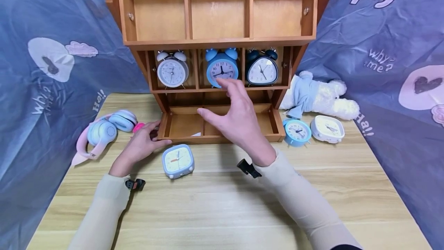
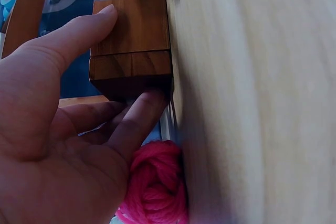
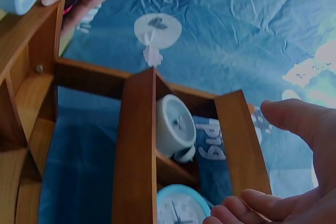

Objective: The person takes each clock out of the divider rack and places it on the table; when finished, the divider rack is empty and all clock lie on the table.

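Note:
A three-tier wooden shelf [image 1: 218,43] stands at the back of the table. My left hand [image 1: 140,144] grips its lower left corner, thumb on the front face and fingers round the end, as the left wrist view shows. My right hand [image 1: 241,120] hovers before the shelf with thumb and fingers spread, holding nothing. Behind its fingertips, the middle tier bears a white twin-bell alarm clock [image 1: 172,73], a blue one [image 1: 227,68] and a dark one [image 1: 262,71]. On the table by my left thumb sits a light-blue square alarm clock [image 1: 178,160].
Pink-and-blue headphones [image 1: 102,133] and a ball of pink yarn [image 2: 157,187] lie left of the shelf. To its right are a small blue clock [image 1: 297,132], a white square clock [image 1: 327,128] and a white plush toy [image 1: 319,97]. Patterned blue cloth [image 1: 392,41] hangs around the table.

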Tool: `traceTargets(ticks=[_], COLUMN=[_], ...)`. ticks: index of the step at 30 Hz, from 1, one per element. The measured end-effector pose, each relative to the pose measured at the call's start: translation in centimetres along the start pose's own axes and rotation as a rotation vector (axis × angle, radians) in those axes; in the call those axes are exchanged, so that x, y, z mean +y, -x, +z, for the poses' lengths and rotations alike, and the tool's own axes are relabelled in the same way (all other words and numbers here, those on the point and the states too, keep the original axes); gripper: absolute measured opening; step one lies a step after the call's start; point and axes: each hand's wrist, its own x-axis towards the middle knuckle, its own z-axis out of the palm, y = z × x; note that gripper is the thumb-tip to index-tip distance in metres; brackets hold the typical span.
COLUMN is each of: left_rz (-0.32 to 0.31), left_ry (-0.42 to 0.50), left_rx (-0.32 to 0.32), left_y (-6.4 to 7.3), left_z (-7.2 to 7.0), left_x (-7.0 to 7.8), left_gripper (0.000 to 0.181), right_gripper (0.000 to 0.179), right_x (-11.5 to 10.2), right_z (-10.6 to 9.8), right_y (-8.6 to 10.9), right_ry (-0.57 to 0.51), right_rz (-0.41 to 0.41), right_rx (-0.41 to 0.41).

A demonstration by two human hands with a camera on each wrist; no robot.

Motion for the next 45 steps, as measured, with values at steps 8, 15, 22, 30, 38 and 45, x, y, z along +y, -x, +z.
traceTargets(ticks=[8,15,22,30,38,45], left_rz=[0.003,0.016,0.020,0.020,0.024,0.016], left_ry=[-0.005,0.007,0.010,0.015,0.010,0.015], left_rx=[0.004,-0.001,-0.001,0.001,0.004,-0.002], left_y=[-0.1,-0.3,-0.2,0.0,0.0,0.0], left_z=[0.0,0.0,0.0,0.1,0.1,0.1], left_x=[0.0,0.1,0.1,-0.2,-0.2,-0.1], left_gripper=[0.100,0.097,0.097,0.098,0.097,0.098], right_gripper=[0.087,0.086,0.085,0.091,0.095,0.093], right_x=[1.0,2.1,3.8,5.5,7.1,8.3], right_z=[-1.6,-3.0,-4.5,-5.3,-5.2,-4.8], right_y=[-0.8,-1.2,-1.8,-2.4,-2.7,-3.2], right_ry=[-0.021,0.002,0.036,0.086,0.115,0.112], right_rz=[-0.016,0.006,0.030,0.046,0.046,0.048], right_rx=[0.092,0.171,0.282,0.377,0.438,0.478])
